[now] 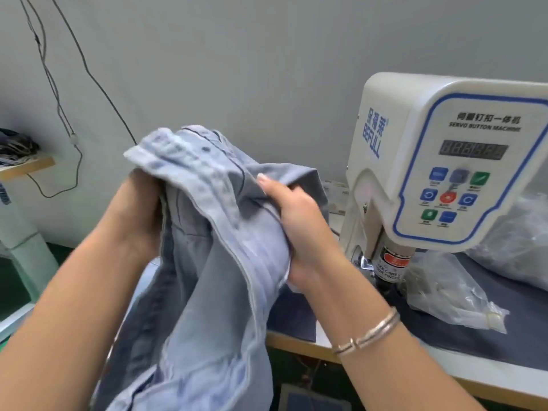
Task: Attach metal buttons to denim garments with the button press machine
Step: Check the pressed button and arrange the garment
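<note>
Item: denim garment (207,232), pale blue, held up at centre frame, its length hanging toward the lower edge. Our left hand (142,215) grips bunched cloth beneath the waistband, fingers hidden in the folds; our right hand (293,221) curls round the fabric just beside it. Button press machine (439,161) stands at right on the table (299,339). We judge the denim soft, floppy, moderately heavy; best taken by the stiffer waistband.
</note>
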### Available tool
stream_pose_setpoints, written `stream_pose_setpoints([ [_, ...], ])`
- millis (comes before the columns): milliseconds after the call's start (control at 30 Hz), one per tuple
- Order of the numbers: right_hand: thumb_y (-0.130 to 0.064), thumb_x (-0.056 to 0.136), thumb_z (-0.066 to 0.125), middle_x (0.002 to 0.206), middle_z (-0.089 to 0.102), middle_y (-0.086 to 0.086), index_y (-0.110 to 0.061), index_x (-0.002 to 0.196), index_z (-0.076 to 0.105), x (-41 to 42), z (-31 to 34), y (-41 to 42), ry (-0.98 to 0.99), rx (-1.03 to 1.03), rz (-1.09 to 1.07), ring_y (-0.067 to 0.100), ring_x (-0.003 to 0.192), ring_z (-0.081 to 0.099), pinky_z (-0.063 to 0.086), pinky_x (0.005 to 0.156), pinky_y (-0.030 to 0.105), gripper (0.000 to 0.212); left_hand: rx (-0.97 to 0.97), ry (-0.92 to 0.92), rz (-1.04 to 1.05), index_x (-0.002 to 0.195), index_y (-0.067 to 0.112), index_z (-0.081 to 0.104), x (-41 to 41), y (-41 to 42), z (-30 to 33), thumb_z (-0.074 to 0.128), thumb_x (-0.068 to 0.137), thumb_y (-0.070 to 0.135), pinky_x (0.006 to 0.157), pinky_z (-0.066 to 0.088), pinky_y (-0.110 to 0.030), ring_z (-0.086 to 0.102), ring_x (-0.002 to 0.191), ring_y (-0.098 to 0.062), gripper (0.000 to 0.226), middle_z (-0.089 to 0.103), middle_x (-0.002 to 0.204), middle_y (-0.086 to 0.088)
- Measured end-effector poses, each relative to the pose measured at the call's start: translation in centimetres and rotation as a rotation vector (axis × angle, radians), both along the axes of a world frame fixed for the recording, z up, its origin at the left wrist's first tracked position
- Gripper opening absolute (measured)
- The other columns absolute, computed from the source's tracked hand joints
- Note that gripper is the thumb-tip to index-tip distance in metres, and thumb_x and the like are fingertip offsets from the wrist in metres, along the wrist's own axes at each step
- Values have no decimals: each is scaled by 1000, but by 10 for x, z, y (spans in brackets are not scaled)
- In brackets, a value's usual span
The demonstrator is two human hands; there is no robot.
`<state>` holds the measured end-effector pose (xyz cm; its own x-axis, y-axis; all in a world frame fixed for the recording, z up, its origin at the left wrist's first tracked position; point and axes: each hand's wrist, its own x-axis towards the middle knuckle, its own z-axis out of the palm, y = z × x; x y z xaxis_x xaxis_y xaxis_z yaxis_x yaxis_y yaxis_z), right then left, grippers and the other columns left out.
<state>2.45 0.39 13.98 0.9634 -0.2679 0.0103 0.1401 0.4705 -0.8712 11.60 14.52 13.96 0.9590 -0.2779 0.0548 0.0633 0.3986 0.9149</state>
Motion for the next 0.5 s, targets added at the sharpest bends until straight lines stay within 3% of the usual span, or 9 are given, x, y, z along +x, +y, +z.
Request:
stream_pose_setpoints([
  [100, -10, 96, 51, 127, 57, 25, 4, 136, 41, 21, 19, 9, -4, 220, -5, 34, 106, 63, 56, 79, 41, 44, 89, -214, -174, 60, 17, 74, -14, 21, -2, 41, 98, 30, 48, 49, -15, 63, 46, -2, 52, 68, 58, 1],
  [133, -5, 96, 49, 128, 56, 25, 5, 138, 36, 29, 23, 12, -35, 261, -21, 33, 102, 63, 58, 72, 38, 45, 125, -221, -150, 58, 17, 76, -8, 25, -3, 43, 94, 34, 52, 50, -12, 61, 45, 1, 52, 68, 57, 3],
  [167, -2, 97, 47, 128, 55, 23, 3, 141, 32, 36, 26, 15, -59, 283, -37, 32, 100, 64, 58, 67, 38, 47, 175, -246, -116, 78, 18, 81, 0, 34, -8, 44, 92, 41, 69, 52, -9, 65, 56, 2, 46, 73, 72, 2],
  [200, 0, 97, 46, 130, 54, 22, -1, 144, 25, 41, 28, 19, -76, 291, -48, 32, 103, 64, 58, 70, 40, 52, 204, -225, -117, 109, 15, 74, 6, 41, -10, 45, 96, 37, 90, 52, -21, 69, 76, -5, 39, 73, 98, -2],
  [233, 3, 97, 44, 130, 53, 23, -6, 146, 17, 44, 29, 24, -89, 280, -37, 32, 105, 64, 57, 75, 43, 57, 271, -214, -183, 127, 15, 63, 7, 47, -12, 50, 96, 36, 98, 51, -35, 68, 92, -14, 39, 68, 115, -7],
  [267, 5, 96, 41, 126, 56, 24, -12, 147, 10, 46, 28, 30, -98, 253, -13, 30, 99, 66, 57, 78, 43, 62, 355, -257, -264, 129, 19, 61, 6, 50, -17, 63, 88, 35, 92, 55, -39, 67, 99, -19, 44, 68, 117, -8],
  [333, 7, 95, 38, 104, 63, 16, -24, 142, 7, 46, 24, 40, -128, 182, 48, 19, 76, 68, 57, 76, 37, 64, 480, -491, -318, 113, 33, 69, -2, 43, -21, 79, 72, 35, 79, 58, -30, 69, 98, -14, 42, 74, 105, 0],
  [400, 2, 97, 39, 97, 61, 10, -21, 131, 22, 44, 17, 41, -209, 107, 113, 19, 81, 67, 56, 83, 38, 44, 400, -584, -82, 92, 32, 76, -10, 27, -14, 66, 83, 10, 72, 57, -23, 71, 86, -9, 26, 75, 88, 4],
  [500, -13, 99, 41, 111, 62, 0, -23, 126, 40, 32, 5, 24, -392, -131, 34, 20, 104, 66, 56, 88, 37, 29, 51, -251, -34, 72, 18, 79, 14, 31, -6, 56, 71, 0, 58, 57, -25, 73, 72, -20, 29, 74, 74, -5],
])
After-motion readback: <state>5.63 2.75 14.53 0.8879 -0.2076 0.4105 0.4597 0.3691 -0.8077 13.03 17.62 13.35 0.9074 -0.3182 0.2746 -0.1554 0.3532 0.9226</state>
